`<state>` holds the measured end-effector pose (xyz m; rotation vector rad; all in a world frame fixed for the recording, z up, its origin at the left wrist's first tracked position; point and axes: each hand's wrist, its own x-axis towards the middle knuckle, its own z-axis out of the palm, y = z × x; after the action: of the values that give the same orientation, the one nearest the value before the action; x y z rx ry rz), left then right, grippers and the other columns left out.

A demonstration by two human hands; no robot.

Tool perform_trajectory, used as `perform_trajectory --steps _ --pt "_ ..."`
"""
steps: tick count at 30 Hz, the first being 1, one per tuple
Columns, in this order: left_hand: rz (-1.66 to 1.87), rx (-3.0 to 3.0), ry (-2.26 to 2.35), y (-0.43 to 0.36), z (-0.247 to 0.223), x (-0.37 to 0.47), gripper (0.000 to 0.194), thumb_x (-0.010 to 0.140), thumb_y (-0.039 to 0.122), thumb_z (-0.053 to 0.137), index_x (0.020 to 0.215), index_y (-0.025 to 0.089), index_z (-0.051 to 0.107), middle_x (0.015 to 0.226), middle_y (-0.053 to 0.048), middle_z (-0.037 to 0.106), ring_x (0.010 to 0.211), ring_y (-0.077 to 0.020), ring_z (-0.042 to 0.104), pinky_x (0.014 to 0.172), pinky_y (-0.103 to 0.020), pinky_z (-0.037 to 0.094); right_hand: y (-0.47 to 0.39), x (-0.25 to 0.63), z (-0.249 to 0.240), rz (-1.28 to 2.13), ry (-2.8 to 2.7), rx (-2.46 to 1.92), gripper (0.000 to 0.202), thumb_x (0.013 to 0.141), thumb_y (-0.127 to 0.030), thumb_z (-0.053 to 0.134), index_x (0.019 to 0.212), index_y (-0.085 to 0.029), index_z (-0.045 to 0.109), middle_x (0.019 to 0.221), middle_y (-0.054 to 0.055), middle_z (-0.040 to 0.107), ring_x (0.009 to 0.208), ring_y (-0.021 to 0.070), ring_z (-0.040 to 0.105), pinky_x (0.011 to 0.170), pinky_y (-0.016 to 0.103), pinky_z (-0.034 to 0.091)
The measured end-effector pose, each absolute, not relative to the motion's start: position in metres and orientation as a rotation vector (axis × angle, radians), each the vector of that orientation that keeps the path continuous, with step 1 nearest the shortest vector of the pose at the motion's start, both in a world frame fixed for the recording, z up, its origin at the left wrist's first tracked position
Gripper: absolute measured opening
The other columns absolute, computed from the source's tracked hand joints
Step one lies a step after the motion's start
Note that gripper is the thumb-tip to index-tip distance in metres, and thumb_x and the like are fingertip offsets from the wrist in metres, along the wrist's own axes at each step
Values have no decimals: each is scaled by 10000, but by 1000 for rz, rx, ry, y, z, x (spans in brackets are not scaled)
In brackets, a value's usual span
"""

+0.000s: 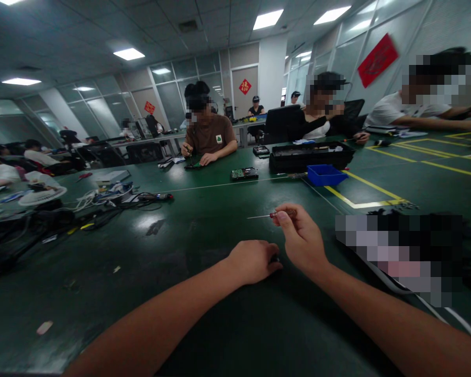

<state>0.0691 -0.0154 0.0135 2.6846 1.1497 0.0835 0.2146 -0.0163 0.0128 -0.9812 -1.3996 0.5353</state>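
A small screwdriver [264, 216] with a thin metal shaft and a reddish handle is gripped in my right hand [303, 238]. Its shaft points left, raised above the green table. Just beside it, my left hand [253, 261] rests low at the tabletop with the fingers curled down. A bit of something dark shows between the left thumb and fingers, but most of it is hidden. The two hands are close together.
Ahead lie a hard drive [244, 174], a blue bin [326, 175] and a long black tray [277, 161]. Tangled cables [113, 201] spread at the left. A blurred-out object [400, 256] lies at the right. Co-workers sit across the green table [196, 225]; one person's hand [209, 159] touches a device.
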Motion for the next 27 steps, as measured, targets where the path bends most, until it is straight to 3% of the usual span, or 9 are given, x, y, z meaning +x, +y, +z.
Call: perform_trajectory --steps 7,11,14,17,19,23,27 --pt "255 2388 1240 -5 23 38 246 885 425 580 1007 224 653 941 -34 689 824 -202 641 677 -299 450 -16 215 13 555 -1390 -992 184 975 -398 531 1045 -244 602 916 35 682 843 198 653 774 375 513" --pt "598 2093 1328 7 33 -8 217 867 357 577 1017 237 679 937 -15 674 831 -164 607 705 -271 429 -15 216 12 572 -1395 -999 193 977 -405 529 1059 -245 602 924 36 680 851 197 647 780 374 509" --pt "843 1719 1421 17 38 -54 238 843 373 563 959 198 675 778 -6 605 619 -116 512 550 -234 350 -15 216 12 585 -1408 -1011 199 978 -408 525 1063 -246 605 929 37 678 853 197 645 775 370 509" --pt "1159 1351 1386 21 45 -107 315 782 469 651 824 166 576 723 17 521 546 -87 448 474 -209 286 -15 216 12 593 -1416 -1026 204 974 -411 528 1053 -240 605 911 37 675 837 195 641 768 366 507" --pt "1360 1147 1387 18 52 -143 327 729 413 721 803 159 529 725 30 510 532 -72 430 479 -200 304 -14 216 11 604 -1421 -1031 210 972 -416 528 1048 -236 605 905 37 673 829 195 639 767 366 506" --pt "1540 804 1502 1 68 -205 118 877 272 542 891 155 541 680 59 511 558 -53 452 543 -176 330 -12 216 8 616 -1430 -1047 223 971 -428 524 1046 -235 608 898 37 668 822 199 638 762 371 507" --pt "1680 583 1779 -21 77 -257 97 913 174 459 857 156 536 581 89 503 517 -41 437 560 -173 330 -11 216 7 633 -1437 -1060 234 967 -436 528 1055 -235 609 905 43 665 826 203 639 763 377 512"
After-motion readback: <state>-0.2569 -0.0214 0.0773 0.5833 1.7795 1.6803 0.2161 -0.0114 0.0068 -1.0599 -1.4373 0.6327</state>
